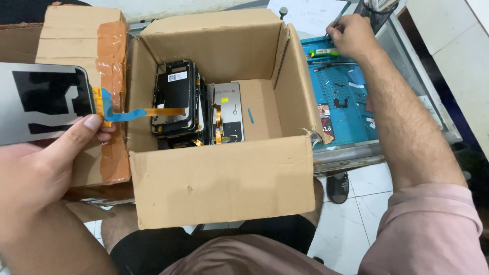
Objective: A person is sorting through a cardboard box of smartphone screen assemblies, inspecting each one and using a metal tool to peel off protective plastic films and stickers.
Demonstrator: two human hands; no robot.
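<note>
Left hand [43,168] grips phone screen [43,102] left of cardboard box [219,178], thumb pressing its ribbon cable [127,114]. Right hand [354,35], beyond box, fingers pinched on thin tool [336,21] above blue mat [341,102]. Phone parts [196,104] inside box.

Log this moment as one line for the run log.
left hand: holds phone screen panel | right hand: grips thin tool over blue mat | cardboard box: open, phone parts inside
</note>
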